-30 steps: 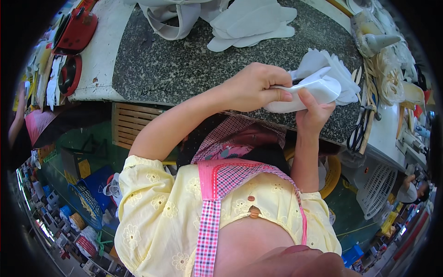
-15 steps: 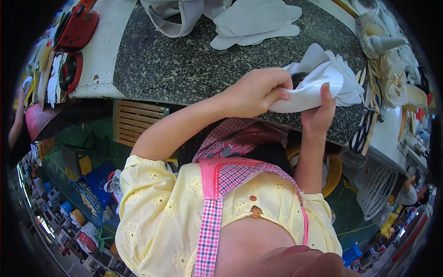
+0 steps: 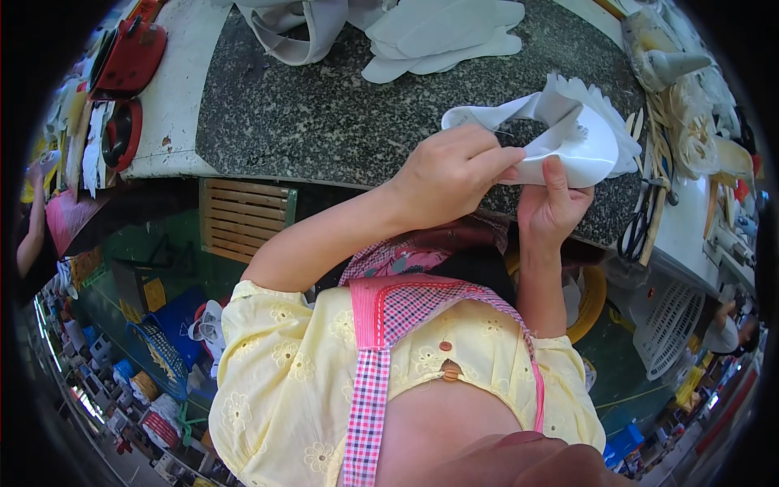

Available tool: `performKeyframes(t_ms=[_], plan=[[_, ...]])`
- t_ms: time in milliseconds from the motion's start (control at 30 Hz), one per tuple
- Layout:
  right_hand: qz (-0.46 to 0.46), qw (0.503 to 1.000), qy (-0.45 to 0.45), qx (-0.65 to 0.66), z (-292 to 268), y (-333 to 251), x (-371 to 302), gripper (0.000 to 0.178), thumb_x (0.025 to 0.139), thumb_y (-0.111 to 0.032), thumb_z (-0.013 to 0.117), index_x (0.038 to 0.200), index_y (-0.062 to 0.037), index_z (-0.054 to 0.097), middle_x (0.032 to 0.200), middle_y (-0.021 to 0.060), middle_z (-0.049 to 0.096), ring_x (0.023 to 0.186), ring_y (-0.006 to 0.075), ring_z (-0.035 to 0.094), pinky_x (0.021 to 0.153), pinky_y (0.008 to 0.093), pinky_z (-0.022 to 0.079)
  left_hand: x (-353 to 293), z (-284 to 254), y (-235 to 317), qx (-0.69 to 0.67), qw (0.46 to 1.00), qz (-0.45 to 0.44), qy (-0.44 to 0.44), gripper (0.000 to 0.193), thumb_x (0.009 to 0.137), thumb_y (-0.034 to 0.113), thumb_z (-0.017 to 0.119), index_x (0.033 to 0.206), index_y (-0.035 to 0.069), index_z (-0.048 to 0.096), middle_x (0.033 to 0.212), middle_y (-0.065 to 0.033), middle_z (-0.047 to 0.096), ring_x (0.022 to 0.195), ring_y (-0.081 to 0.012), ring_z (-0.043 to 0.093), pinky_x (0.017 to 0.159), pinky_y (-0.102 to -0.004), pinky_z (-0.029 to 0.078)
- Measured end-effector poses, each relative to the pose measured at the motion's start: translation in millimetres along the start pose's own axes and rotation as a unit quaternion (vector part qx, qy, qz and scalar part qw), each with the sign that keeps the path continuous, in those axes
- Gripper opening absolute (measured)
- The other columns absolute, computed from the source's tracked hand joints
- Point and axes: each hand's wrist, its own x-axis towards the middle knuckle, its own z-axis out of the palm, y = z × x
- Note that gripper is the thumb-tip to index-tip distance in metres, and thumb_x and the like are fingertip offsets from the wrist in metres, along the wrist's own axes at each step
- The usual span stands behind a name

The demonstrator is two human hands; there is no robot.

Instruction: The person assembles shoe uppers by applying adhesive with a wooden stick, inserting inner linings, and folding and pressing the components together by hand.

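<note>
Over the near right part of the speckled stone slab [image 3: 324, 122] I hold a glossy white shoe upper [image 3: 588, 154], bent into an open loop. My left hand [image 3: 458, 166] pinches its near edge between thumb and fingers. Under the rounded end, my right hand [image 3: 554, 207] grips it with the thumb up against the outside, its other fingers partly hidden. Just behind lies a fanned stack of white pieces [image 3: 621, 134]. Farther back are a pile of flat white sole-shaped pieces [image 3: 446, 36] and more looped white uppers [image 3: 300, 36].
Black-handled scissors [image 3: 637, 223] and thin sticks lie along the slab's right edge, near a plastic bag [image 3: 690, 122] of parts. Red-and-black tools [image 3: 126, 61] stand at the left. A slatted wooden piece [image 3: 243, 215] is below the table edge. Another person's arm [image 3: 34, 219] shows far left.
The upper has turned and opened into a wider loop, its free end now extending left behind my left hand. My right thumb has shifted left and lower along it.
</note>
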Motion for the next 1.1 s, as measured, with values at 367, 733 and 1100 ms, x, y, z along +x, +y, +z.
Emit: performKeyframes(t_ms=[367,733,1100], plan=[[0.210,0.977,0.019,-0.033,-18.4,-8.4,18.8,0.041,0.080,-0.007,0.053,0.118,-0.0016,0.040,0.108,0.0095,0.051,0.100,0.0233,0.052,0.085,0.0382,0.044,3.5,-6.8,-14.0,0.126,0.984,0.076,-0.099,0.025,0.065,-0.002,0.060,0.090,0.003,0.056,0.076,-0.0094,0.053,0.070,-0.0246,0.054,0.060,-0.0338,0.045],[-0.016,0.995,0.057,-0.081,-6.0,8.5,8.4,0.038,0.075,0.003,0.059,0.111,0.0043,0.047,0.103,0.0120,0.055,0.091,0.0203,0.056,0.081,0.0335,0.046,-0.4,25.9,-8.6,0.189,0.979,0.060,0.037,0.026,0.068,0.014,0.066,0.091,0.004,0.059,0.064,-0.0039,0.045,0.060,-0.0191,0.050,0.052,-0.0290,0.043],[-0.044,0.992,-0.040,-0.113,-19.8,8.1,17.6,0.054,0.076,-0.002,0.061,0.124,0.0008,0.035,0.117,0.0131,0.047,0.106,0.0253,0.049,0.091,0.0404,0.041,19.9,-1.1,-21.1,0.012,0.991,-0.114,-0.076,0.025,0.077,0.011,0.059,0.099,0.001,0.054,0.077,-0.0126,0.055,0.072,-0.0250,0.056,0.065,-0.0323,0.045]])
